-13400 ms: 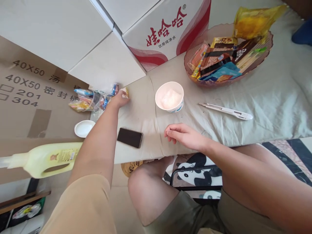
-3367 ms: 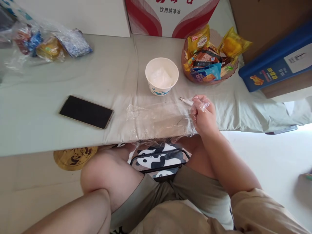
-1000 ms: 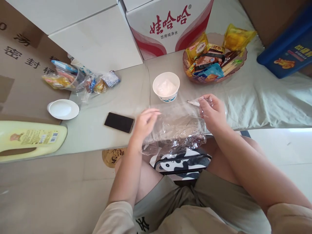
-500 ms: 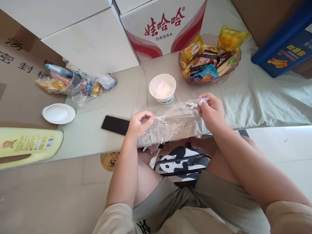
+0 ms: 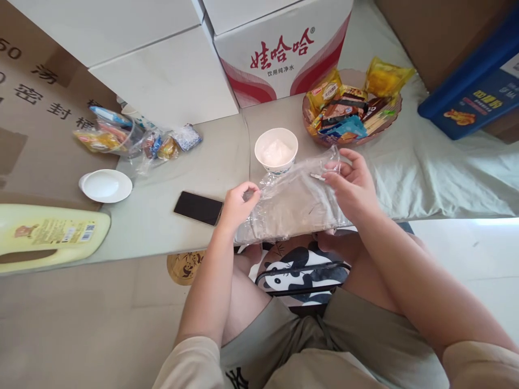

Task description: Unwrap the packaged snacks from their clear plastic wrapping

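A crumpled clear plastic bag (image 5: 292, 208) is stretched between my hands over the table's front edge. My left hand (image 5: 239, 205) pinches its left side between thumb and finger. At the upper right corner of the bag, my right hand (image 5: 354, 186) has it at the fingertips, thumb and fingers bent more loosely around the film. By the right thumb there is a small pale, flat piece (image 5: 317, 176); its kind cannot be made out. Just beyond the bag stands a paper bowl (image 5: 276, 150), with whitish, translucent plastic-like material inside.
A black phone (image 5: 198, 207) lies left of my left hand. Farther left are a white oval dish (image 5: 106, 186), a yellow jug (image 5: 52, 237) and a cup of wrapped items (image 5: 109, 132). A snack bowl (image 5: 352, 139), a water carton (image 5: 279, 59) and a blue container (image 5: 470, 81) stand behind.
My right hand's fingers have spread from a tight pinch, and the bag's right corner now stands up at them. The left hand keeps its pinch. The view has shifted slightly.
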### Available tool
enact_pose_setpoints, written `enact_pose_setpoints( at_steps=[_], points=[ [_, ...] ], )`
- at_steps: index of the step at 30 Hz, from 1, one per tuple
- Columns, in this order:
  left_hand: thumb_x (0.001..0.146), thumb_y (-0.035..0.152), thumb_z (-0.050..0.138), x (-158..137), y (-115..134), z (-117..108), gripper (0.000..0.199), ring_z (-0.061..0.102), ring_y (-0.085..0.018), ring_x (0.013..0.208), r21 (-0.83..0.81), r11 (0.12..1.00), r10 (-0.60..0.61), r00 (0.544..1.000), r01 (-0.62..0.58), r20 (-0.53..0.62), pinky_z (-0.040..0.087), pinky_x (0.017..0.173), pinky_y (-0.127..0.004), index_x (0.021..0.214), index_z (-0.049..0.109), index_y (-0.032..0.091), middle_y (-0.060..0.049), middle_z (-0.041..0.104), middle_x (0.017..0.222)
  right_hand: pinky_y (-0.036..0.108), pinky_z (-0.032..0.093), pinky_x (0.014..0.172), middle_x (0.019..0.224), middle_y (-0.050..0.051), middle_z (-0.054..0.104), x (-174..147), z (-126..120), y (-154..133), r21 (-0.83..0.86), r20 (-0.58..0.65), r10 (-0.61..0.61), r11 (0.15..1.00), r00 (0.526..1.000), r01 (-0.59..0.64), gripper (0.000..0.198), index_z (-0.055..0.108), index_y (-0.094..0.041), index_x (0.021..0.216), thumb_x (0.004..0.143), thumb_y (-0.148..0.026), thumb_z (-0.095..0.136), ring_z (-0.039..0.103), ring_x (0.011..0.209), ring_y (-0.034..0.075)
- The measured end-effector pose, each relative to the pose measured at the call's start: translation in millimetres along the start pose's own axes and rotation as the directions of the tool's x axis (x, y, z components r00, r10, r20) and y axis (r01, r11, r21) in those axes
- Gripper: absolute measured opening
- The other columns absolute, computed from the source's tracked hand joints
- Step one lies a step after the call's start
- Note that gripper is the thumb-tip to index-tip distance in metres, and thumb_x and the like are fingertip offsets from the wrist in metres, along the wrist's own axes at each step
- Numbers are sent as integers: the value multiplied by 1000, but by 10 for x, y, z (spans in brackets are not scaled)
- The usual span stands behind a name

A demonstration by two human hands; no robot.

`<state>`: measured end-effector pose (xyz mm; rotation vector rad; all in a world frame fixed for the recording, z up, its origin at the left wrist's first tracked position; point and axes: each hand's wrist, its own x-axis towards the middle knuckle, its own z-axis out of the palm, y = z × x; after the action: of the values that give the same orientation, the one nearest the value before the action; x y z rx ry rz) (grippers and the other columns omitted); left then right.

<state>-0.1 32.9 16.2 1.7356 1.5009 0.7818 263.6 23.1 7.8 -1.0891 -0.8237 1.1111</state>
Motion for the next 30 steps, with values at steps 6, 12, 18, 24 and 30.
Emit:
enact_pose_setpoints(
  at_steps=[6, 12, 18, 24, 30],
  points=[
    [69, 28, 66, 93, 6, -77, 16, 62, -11, 66, -612, 787, -247, 949, 79, -195, 50, 72, -23, 69, 53, 19, 3, 60, 65, 21, 40, 43, 78, -5, 57, -36, 8, -23, -162, 24, 71, 985, 997, -66, 27, 52, -25, 91, 67, -20, 63, 51, 49, 7],
    [74, 50, 64, 95, -29, -268, 33, 56, -11, 49, -728, 644, -433, 896, 234, -95, 38, 46, -19, 86, 50, 23, 5, 57, 60, 19, 23, 35, 68, -8, 49, -47, 0, -93, -60, -6, 164, 985, 986, -164, 31, 50, -25, 89, 60, -16, 53, 33, 39, 4],
    [66, 40, 80, -194, -35, -341, 66, 69, -17, 79, -378, 856, -250, 923, 352, 294, 50, 70, -24, 122, 49, 24, 0, 72, 79, 19, 21, 35, 68, -8, 50, -26, -14, -133, 13, -62, 239, 971, 969, -238, 26, 51, -25, 86, 62, -21, 59, 30, 40, 3],
    [72, 51, 76, -105, -62, -419, 54, 58, -9, 51, -726, 680, -219, 973, 102, -69, 45, 50, -19, 114, 49, 29, 6, 64, 71, 18, 17, 35, 57, -7, 45, -27, 29, -158, -58, -85, 265, 961, 960, -271, 18, 55, -20, 73, 71, -32, 68, 27, 40, 3],
    [60, 61, 83, -130, 1, -314, 109, 74, -23, 91, -720, 636, -163, 960, 278, 227, 58, 74, -31, 147, 20, 39, -8, 71, 110, 17, 24, 35, 55, -6, 46, -10, 29, -127, 37, -133, 322, 947, 937, -319, 26, 52, -20, 68, 74, -36, 72, 35, 41, 5]
  ],
)
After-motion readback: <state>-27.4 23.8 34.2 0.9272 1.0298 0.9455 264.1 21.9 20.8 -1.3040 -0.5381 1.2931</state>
